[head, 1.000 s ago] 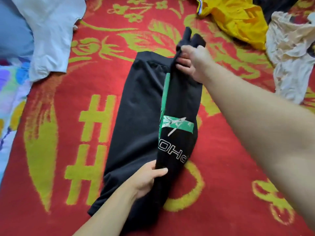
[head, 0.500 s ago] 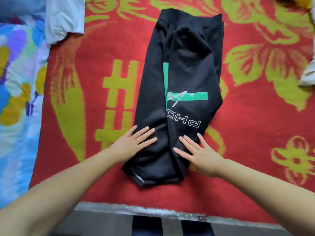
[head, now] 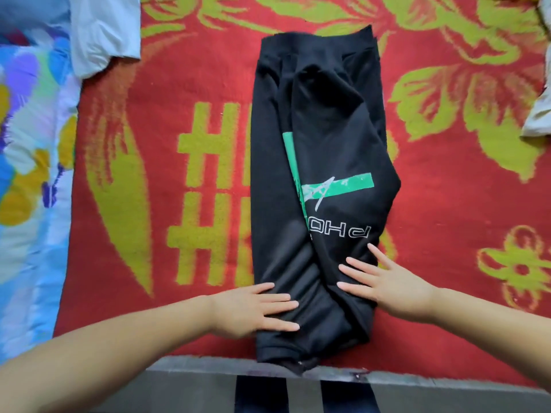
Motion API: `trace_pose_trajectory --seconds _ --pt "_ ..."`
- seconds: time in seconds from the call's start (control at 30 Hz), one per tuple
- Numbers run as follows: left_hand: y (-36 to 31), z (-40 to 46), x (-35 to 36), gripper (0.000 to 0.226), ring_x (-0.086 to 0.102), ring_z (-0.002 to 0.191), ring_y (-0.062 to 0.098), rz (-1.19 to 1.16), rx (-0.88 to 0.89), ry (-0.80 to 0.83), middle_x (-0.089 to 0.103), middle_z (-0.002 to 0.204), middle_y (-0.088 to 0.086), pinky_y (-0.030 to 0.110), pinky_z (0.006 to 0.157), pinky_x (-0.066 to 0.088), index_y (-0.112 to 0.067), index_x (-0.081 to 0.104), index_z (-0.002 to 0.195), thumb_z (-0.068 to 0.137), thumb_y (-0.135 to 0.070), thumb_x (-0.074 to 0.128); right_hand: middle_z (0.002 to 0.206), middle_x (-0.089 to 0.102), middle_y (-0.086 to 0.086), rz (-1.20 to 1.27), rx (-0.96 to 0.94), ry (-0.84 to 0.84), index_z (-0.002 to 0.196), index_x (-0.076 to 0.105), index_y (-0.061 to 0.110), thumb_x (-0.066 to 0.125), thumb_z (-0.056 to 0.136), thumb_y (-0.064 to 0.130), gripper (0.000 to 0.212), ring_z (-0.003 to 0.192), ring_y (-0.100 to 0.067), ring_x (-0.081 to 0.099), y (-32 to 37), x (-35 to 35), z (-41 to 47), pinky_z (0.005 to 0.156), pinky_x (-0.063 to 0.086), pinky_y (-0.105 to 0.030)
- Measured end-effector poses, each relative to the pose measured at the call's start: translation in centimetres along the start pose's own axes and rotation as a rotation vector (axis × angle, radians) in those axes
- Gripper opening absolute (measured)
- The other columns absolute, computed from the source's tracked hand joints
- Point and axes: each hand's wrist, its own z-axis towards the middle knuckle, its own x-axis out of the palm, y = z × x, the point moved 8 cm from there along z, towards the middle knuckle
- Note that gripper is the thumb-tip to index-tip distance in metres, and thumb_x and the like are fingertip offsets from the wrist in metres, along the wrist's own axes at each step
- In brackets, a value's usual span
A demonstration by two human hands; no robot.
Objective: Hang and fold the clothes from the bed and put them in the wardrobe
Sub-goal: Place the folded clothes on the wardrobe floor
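Observation:
A black garment (head: pixel 319 138) with a green stripe and white lettering lies folded lengthwise into a long strip on the red and yellow bed cover (head: pixel 167 180). Its near end reaches the bed's front edge. My left hand (head: pixel 253 311) lies flat with straight fingers on the garment's lower left part. My right hand (head: pixel 384 290) lies flat, fingers spread, on its lower right part just below the lettering. Neither hand grips the cloth.
A pale blue garment (head: pixel 101 31) lies at the far left top, beside a colourful flowered sheet (head: pixel 26 180) along the left side. A white cloth (head: pixel 539 114) shows at the right edge. The grey bed edge (head: pixel 226 368) runs along the bottom.
A second ago my right hand held the garment's top end up while the left held its middle. Both hands then laid it down and now press flat on its near end.

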Motion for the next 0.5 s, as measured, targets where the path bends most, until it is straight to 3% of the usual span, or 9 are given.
trace_pose_trajectory --seconds 0.07,0.13,0.17,0.2,0.27,0.3,0.33,0.4,0.5 --pt "-0.1 0.7 -0.8 0.077 0.013 0.147 0.015 -0.274 -0.153 -0.063 0.015 0.16 0.002 0.037 0.121 0.004 -0.035 0.014 0.152 0.088 0.001 0.038 0.133 0.059 -0.003 0.068 0.018 0.106 0.128 0.061 0.032 0.081 0.05 0.021 0.082 0.124 -0.021 0.056 0.3 0.7 -1.2 0.1 0.037 -0.058" --pt "1.6 0.9 -2.9 0.068 0.04 0.135 0.016 -0.677 -0.402 -0.239 0.045 0.146 0.006 0.033 0.114 0.028 -0.034 0.037 0.145 0.087 0.002 0.036 0.151 0.038 0.004 0.323 0.043 0.149 0.144 0.04 0.034 0.064 0.078 0.015 0.072 0.141 -0.015 0.032 -0.3 1.5 -1.3 0.116 0.01 -0.053" --pt "3.0 0.7 -4.4 0.06 0.052 0.123 0.019 -0.847 -0.496 -0.356 0.058 0.133 0.012 0.034 0.107 0.037 -0.025 0.051 0.137 0.087 0.005 0.036 0.152 0.036 0.008 0.494 0.087 0.143 0.145 0.036 0.031 0.054 0.087 0.012 0.063 0.142 -0.012 0.029 -1.2 1.2 -1.1 0.118 0.004 -0.044" --pt "4.6 0.0 -6.0 0.046 0.058 0.11 0.018 -0.964 -0.571 -0.498 0.065 0.121 0.016 0.035 0.1 0.043 -0.011 0.061 0.126 0.089 0.007 0.039 0.147 0.044 0.006 0.668 0.147 0.081 0.141 0.042 0.025 0.05 0.091 0.01 0.053 0.137 -0.013 0.039 -2.5 0.3 -0.7 0.117 0.011 -0.035" --pt "8.6 -2.6 -9.0 0.019 0.053 0.092 0.013 -1.083 -0.756 -0.807 0.067 0.097 0.015 0.029 0.082 0.046 0.004 0.065 0.101 0.095 0.003 0.047 0.116 0.067 -0.008 0.887 0.381 -0.283 0.117 0.06 0.01 0.054 0.089 0.009 0.029 0.105 -0.027 0.065 -7.2 -3.2 0.0 0.088 0.037 -0.025" --pt "10.6 -4.2 -10.4 0.017 0.05 0.083 0.012 -1.087 -0.853 -0.953 0.063 0.084 0.01 0.023 0.07 0.044 0.001 0.064 0.088 0.097 -0.003 0.049 0.101 0.071 -0.012 0.933 0.536 -0.465 0.106 0.063 0.007 0.056 0.09 0.012 0.018 0.093 -0.031 0.067 -9.9 -4.8 -0.3 0.073 0.038 -0.026" --pt "12.5 -5.5 -11.6 0.021 0.048 0.073 0.011 -1.082 -0.947 -1.073 0.057 0.074 0.004 0.017 0.058 0.04 -0.004 0.06 0.078 0.097 -0.01 0.052 0.096 0.071 -0.014 0.959 0.684 -0.567 0.101 0.062 0.006 0.056 0.093 0.018 0.016 0.09 -0.034 0.066 -12.2 -5.6 -0.3 0.068 0.037 -0.03" --pt "15.8 -6.3 -13.2 0.023 0.048 0.066 0.008 -1.108 -1.04 -1.183 0.055 0.07 -0.003 0.014 0.054 0.037 -0.011 0.057 0.076 0.097 -0.018 0.054 0.099 0.068 -0.017 0.963 0.874 -0.507 0.096 0.059 0.006 0.053 0.096 0.03 0.024 0.097 -0.036 0.061 -14.9 -5.5 1.1 0.073 0.039 -0.037" --pt "19.2 -3.7 -13.3 0.019 0.058 0.088 0.022 -1.111 -1.142 -1.089 0.063 0.093 0.011 0.029 0.072 0.041 -0.003 0.061 0.099 0.097 -0.02 0.054 0.112 0.063 -0.018 0.968 1.051 -0.268 0.093 0.051 0.011 0.047 0.097 0.039 0.028 0.11 -0.037 0.055 -16.2 -3.8 3.4 0.076 0.038 -0.038"
